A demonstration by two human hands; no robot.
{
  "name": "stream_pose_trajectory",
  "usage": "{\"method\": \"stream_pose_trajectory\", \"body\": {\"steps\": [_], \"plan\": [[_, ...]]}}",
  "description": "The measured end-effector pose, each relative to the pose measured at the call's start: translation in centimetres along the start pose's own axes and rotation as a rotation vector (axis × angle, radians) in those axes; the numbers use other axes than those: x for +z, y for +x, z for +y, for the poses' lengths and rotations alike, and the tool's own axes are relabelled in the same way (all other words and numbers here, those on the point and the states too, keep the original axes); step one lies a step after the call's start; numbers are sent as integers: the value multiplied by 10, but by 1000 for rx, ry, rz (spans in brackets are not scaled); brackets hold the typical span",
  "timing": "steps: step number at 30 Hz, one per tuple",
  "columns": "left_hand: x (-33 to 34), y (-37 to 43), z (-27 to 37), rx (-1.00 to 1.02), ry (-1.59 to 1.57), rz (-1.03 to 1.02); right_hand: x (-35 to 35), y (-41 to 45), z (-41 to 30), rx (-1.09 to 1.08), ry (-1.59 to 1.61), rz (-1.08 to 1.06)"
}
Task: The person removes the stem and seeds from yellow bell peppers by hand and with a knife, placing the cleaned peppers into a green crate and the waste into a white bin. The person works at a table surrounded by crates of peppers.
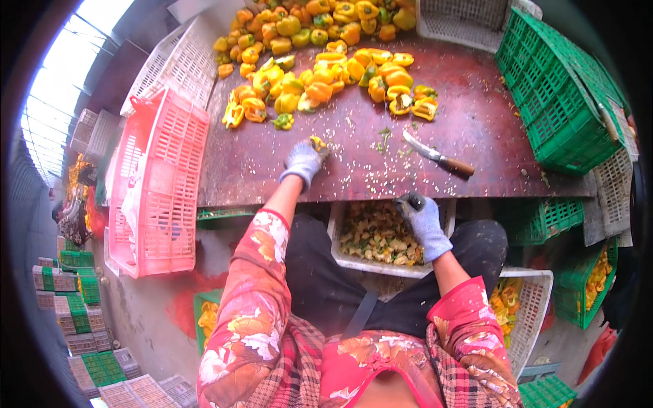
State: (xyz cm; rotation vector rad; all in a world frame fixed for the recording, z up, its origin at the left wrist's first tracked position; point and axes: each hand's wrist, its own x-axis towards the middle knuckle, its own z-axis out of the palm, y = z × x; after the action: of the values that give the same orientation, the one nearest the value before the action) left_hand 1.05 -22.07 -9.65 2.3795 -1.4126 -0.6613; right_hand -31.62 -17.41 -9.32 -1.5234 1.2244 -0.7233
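Observation:
My left hand (302, 162), in a grey-lavender work glove with dark fingers, rests on the reddish table near its front edge. Its fingers grip a yellow bell pepper piece (319, 143), mostly covered by the glove. Over the table's front edge, my right hand (424, 220) wears a matching glove and hangs above a white crate (357, 264) of pepper cores and scraps (380, 235). The fingers there are curled, and whether they hold something is hidden. A knife (440, 157) with a curved blade and wooden handle lies on the table, beyond my right hand.
Cut yellow peppers (319, 92) lie mid-table, with a heap of whole peppers (306, 23) behind. Seeds dot the tabletop (469, 102). A pink plastic crate (173, 188) stands left, a green crate (556, 92) right. A white crate (533, 311) holding peppers sits beside my right leg.

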Motion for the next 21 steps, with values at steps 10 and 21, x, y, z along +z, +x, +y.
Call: {"method": "stream_pose_trajectory", "body": {"steps": [10,21], "plan": [[51,-171,118,421,-825,-354,4,11,-20,421,1166,-139],[22,-206,154,-5,-1679,-587,-22,0,-49,311,1201,-374]]}}
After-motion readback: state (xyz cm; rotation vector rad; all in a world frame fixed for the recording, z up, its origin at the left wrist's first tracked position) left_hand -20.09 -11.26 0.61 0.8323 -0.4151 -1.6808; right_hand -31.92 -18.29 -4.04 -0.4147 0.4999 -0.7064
